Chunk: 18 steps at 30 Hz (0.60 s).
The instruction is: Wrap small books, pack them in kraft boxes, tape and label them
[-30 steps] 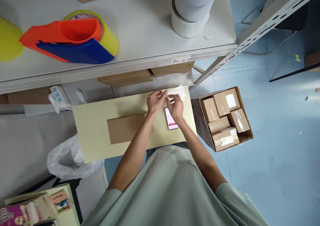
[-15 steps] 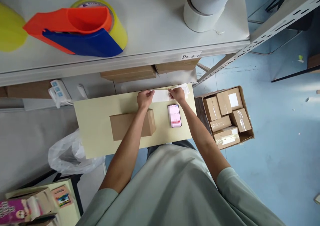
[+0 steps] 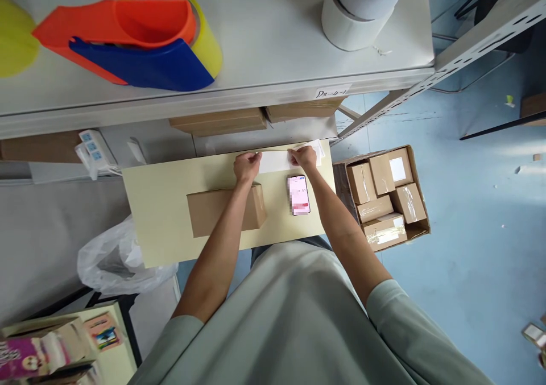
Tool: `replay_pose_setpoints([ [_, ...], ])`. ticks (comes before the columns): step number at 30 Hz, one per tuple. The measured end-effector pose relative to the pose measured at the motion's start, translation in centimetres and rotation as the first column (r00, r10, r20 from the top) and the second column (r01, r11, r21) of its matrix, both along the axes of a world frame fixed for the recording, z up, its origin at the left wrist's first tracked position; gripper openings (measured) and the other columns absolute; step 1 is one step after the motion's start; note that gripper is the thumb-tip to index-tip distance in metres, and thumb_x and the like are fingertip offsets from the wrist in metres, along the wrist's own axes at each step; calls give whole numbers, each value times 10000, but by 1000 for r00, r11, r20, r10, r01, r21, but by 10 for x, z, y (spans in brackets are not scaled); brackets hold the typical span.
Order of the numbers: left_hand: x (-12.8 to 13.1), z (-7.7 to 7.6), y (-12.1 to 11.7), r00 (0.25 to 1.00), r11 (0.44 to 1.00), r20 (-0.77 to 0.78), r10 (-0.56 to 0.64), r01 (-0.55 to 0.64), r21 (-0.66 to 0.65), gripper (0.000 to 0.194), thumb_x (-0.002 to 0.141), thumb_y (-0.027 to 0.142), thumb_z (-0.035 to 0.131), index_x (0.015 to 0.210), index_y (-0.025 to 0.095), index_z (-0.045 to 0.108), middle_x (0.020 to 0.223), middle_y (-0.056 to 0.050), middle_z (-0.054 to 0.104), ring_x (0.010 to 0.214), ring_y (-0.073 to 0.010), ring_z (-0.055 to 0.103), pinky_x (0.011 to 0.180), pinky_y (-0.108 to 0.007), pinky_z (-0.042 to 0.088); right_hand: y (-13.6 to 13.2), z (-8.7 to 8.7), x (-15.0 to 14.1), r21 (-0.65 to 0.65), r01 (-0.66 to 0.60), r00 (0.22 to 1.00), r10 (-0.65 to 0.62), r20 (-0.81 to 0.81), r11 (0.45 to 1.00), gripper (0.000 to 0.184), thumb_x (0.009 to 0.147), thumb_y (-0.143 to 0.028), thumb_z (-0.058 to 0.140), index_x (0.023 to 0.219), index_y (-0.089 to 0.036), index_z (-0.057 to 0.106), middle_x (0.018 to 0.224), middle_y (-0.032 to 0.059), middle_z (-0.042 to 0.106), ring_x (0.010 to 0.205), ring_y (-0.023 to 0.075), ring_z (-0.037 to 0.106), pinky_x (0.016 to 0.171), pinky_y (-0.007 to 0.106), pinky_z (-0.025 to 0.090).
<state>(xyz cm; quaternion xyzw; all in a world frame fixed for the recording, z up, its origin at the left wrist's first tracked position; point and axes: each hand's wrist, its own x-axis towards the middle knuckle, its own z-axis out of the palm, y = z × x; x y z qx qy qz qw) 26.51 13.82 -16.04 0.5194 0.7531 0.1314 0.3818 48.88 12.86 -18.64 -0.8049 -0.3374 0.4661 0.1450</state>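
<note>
A white paper label sheet [image 3: 274, 161] lies along the far side of the pale yellow tabletop [image 3: 157, 214]. My left hand [image 3: 247, 166] pinches its left end between closed fingertips. At the right end my right hand [image 3: 303, 157] is closed on the sheet too, its fingertips curled and partly hidden. More white slips [image 3: 318, 149] lie just beyond the right hand. Below that hand rests a phone [image 3: 299, 195] with a lit pink screen. A closed cardboard box [image 3: 213, 211] sits under my left forearm, which covers part of it.
A grey shelf [image 3: 273, 49] overhangs the table, bearing an orange-and-blue tape dispenser [image 3: 140, 49] and white rolls [image 3: 356, 27]. On the floor at right stands a large carton [image 3: 420, 226] of small taped boxes. A plastic bag [image 3: 102, 260] hangs at the left.
The camera view has shifted slightly. Both hands stay at the two ends of the paper, with almost no movement; the box and phone rest where they were.
</note>
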Motion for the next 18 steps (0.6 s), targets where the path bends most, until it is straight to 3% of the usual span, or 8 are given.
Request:
replay_pose_setpoints([
  [6,1,2,0,999,1000,-42,-5,4,-30,274,926,417,697,766,209,776,749,-48,764,814,-251,713,799,-324,501,2,1,3,-30,18,999,-19,-37,999,459,993,-385,772,581,-222,653,672,42,788,667,173,785,836,259,597],
  [10,-19,16,4,994,999,-98,48,-48,5,274,943,414,660,815,214,797,778,-60,773,854,-264,724,830,-334,515,2,1,4,-18,7,1000,-7,1,1000,417,973,-381,794,608,-215,683,631,36,775,710,175,794,797,236,590],
  [14,-57,50,-3,999,998,-33,44,-43,44,281,928,441,684,803,208,779,721,-35,740,793,-222,702,785,-296,510,1,6,2,-22,-13,999,14,45,1000,407,971,-385,798,614,-207,713,579,36,750,742,186,798,807,237,590],
  [18,-75,98,-38,983,991,160,89,-103,81,354,927,532,700,820,200,762,779,-30,750,771,-206,702,712,-282,523,-1,20,0,-12,-51,998,52,48,999,475,1017,-388,743,581,-205,701,539,55,719,704,205,783,853,281,595],
])
